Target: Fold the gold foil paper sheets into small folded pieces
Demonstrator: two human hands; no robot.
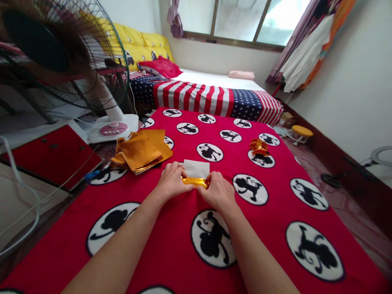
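Ideally, thumb pressure stays equal: the left hand (pixel 174 179) and right hand (pixel 219 190), fingers curled in, pinch opposite ends of the gold-and-white sheet (pixel 196 169) on the red cloth (pixel 171 249), and matched pressure should give a straight fold.

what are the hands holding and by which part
The left hand and right hand hold one gold-and-white sheet, each at one end of its gold near edge.

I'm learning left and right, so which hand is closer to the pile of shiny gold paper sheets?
Left. The left hand is just right of the shiny gold paper pile, slightly nearer the camera; the right hand is farther right, past the left.
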